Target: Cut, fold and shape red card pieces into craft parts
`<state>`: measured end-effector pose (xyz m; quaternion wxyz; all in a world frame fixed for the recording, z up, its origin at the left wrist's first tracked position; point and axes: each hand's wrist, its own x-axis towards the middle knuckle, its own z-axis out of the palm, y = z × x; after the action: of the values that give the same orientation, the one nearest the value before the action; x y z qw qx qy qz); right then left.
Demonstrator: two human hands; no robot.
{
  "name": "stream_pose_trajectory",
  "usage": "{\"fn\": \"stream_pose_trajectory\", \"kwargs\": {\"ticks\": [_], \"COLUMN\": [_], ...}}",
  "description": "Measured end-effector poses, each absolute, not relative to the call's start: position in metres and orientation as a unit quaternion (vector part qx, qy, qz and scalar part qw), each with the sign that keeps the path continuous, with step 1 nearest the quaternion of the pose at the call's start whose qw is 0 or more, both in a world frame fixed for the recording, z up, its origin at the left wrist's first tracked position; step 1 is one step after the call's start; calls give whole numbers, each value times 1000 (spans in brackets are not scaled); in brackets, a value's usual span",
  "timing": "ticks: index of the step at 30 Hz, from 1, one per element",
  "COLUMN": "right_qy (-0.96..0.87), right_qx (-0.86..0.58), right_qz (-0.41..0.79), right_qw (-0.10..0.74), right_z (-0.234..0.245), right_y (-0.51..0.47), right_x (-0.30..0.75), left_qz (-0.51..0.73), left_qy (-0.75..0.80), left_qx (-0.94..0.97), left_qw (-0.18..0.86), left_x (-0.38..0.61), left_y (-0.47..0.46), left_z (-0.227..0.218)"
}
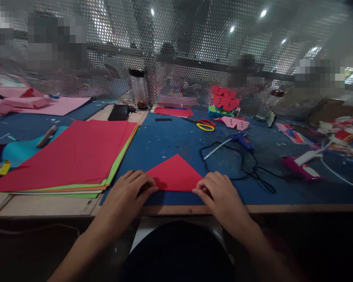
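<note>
The red paper triangle (176, 174) lay on the blue tabletop (164, 145), near its front edge. The left hand (129, 194) and the right hand (220, 194) pressed its lower corners, fingers flat, gripping nothing. A stack of coloured sheets (76, 156) lay to its left.

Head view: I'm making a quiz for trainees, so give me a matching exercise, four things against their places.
1 red paper triangle
2 scissors
3 glue gun
4 stack of sheets

a beside a black cord
b pressed by left hand and right hand
c yellow-handled, far back on the blue mat
d left of the triangle

Pairs: 1-b, 2-c, 3-a, 4-d.
</note>
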<state>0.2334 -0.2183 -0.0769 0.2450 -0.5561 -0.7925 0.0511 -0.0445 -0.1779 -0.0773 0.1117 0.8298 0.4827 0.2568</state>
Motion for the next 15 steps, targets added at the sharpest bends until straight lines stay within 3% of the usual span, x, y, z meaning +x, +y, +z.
{"fn": "stream_pose_trajectory", "kwargs": {"ticks": [15], "right_qy": [-774], "right_qx": [-579], "right_qz": [54], "right_qw": [251], "right_z": [-84], "right_y": [-223], "right_x": [253], "left_qz": [251], "left_qy": [516], "left_qx": [809], "left_qw": [126], "left_x": [-68], "left_y": [-172], "left_z": [-76]}}
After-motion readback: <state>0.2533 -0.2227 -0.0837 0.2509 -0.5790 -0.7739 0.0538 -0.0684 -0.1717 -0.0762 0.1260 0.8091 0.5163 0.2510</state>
